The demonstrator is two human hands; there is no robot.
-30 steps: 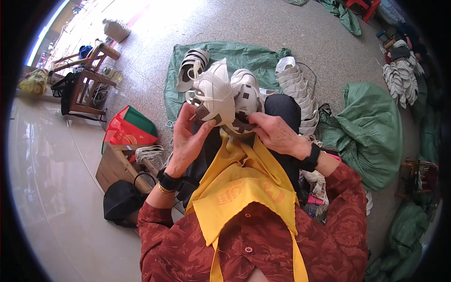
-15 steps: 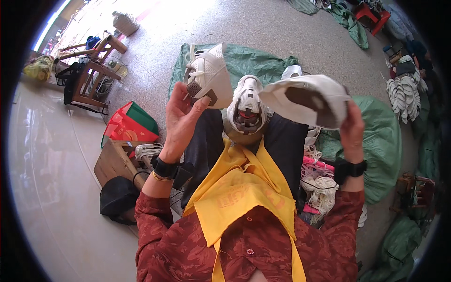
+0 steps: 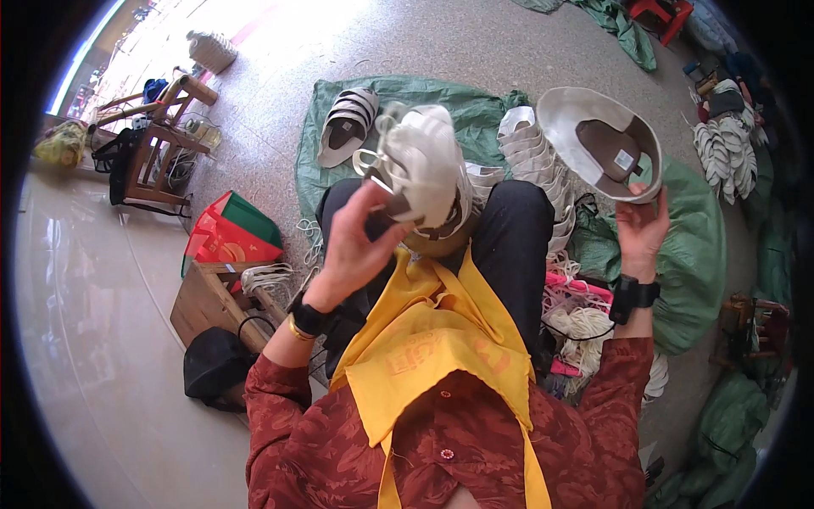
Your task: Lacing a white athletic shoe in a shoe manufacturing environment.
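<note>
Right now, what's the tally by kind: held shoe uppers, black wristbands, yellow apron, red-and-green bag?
Held shoe uppers: 2, one in the left hand, one in the right hand
Black wristbands: 2
Yellow apron: 1
Red-and-green bag: 1
Total: 6

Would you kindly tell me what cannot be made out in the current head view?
Head view: details of the left upper in the left hand, blurred, apparently by motion.
Head view: the shoe between the knees, mostly hidden by that upper.
Head view: the outer face of the right upper in the right hand, mostly turned away.
</note>
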